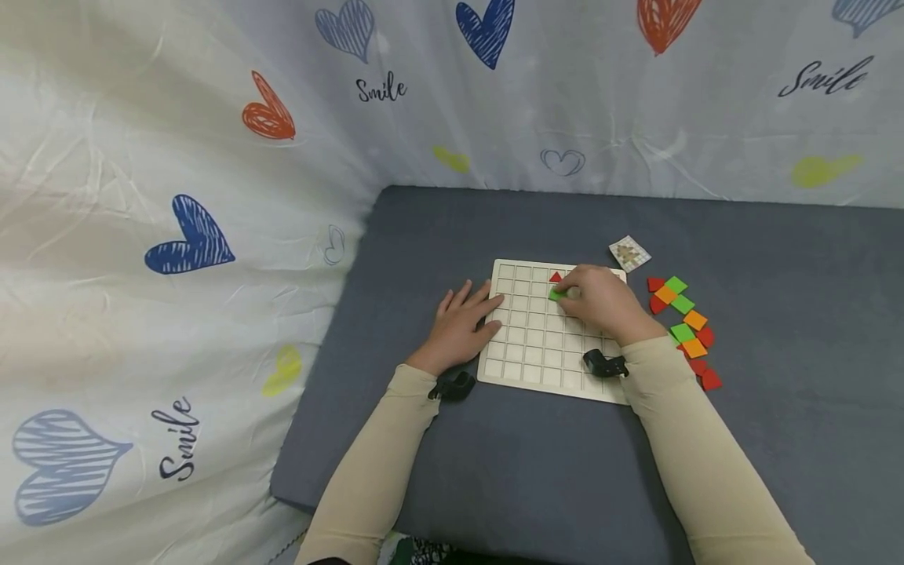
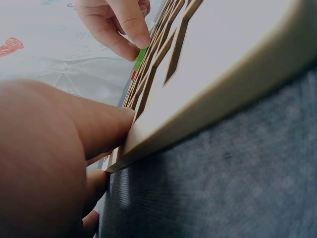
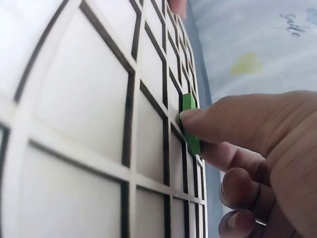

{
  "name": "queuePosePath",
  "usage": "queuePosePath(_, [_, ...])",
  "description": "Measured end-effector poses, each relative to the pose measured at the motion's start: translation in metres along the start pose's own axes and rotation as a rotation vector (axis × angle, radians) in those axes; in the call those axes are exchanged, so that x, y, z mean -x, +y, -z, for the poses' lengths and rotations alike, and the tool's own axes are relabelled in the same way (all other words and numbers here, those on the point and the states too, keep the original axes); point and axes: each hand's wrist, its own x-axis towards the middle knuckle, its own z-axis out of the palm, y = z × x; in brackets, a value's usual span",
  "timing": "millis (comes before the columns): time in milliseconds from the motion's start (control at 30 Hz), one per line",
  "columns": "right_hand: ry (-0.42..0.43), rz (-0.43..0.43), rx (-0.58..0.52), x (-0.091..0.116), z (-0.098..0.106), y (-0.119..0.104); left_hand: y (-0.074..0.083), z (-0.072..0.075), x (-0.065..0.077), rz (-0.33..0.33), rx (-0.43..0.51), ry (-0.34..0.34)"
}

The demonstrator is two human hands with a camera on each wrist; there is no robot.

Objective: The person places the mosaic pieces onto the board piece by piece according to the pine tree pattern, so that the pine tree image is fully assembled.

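Note:
A pale grid board [image 1: 515, 369] with raised square cells lies on the grey table. My right hand [image 1: 603, 302] pinches a green tile [image 3: 189, 126] between thumb and finger at the board's upper part. In the right wrist view the tile stands tilted against the grid lines. Just beyond it, a red triangular tile [image 1: 555, 277] sits in a cell near the board's far edge. My left hand [image 1: 462, 326] rests at the board's left edge with fingers spread, thumb and index finger touching the rim.
Right of the board lie several loose red, green and orange tiles [image 1: 695, 320], some overlapping. A small square card [image 1: 629, 253] with a pattern on it lies behind the board's far right corner. A white curtain [image 1: 565, 118] with hearts hangs along the table's back and left edges.

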Motion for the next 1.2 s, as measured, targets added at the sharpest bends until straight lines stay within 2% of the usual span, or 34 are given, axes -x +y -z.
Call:
queuePosePath(367, [0.011, 0.053, 0.058, -0.0020, -0.0003, 0.0005, 0.0009, -0.0001, -0.0008, -0.002, -0.001, 0.005])
queuePosePath(833, [0.025, 0.095, 0.061, -0.0037, -0.0036, 0.0026, 0.0004, 0.0014, -0.0006, 0.005, 0.002, -0.002])
queuePosePath(1200, [0.041, 0.077, 0.061, -0.0010, -0.0049, 0.0013, 0.0018, 0.0015, -0.0009, 0.013, -0.005, -0.004])
